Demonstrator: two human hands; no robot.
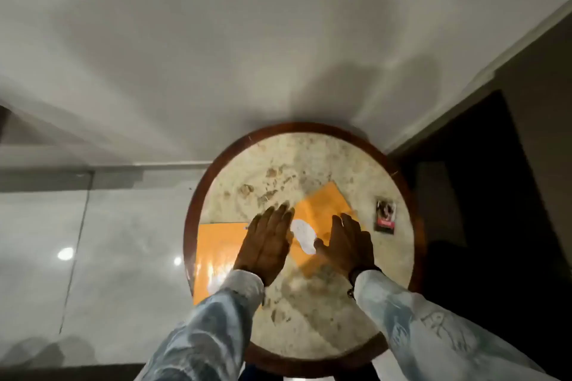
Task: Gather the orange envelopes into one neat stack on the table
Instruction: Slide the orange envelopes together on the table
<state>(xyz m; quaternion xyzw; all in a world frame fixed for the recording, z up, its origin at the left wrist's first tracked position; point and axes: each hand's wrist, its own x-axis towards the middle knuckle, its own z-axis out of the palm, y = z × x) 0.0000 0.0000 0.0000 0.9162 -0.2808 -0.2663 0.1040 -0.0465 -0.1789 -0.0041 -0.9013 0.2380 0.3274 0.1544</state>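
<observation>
Orange paper envelopes still in two places on round marble-topped table with dark wood rim (198,195): glossy flat orange envelope (216,254) at near left, hanging partly past rim; second orange envelope with white oval label (322,210) farther in, turned diagonal, apart from the first. Left hand (267,244) flat, fingers spread, palm down over inner edge of near envelope. Right hand (346,244) flat and open on diagonal envelope. Nothing pinched. Gathering step, stack not yet formed. Next, likely: slide one onto the other, square the edges. Beyond, at far right, small dark printed card (385,217), no part of the job
</observation>
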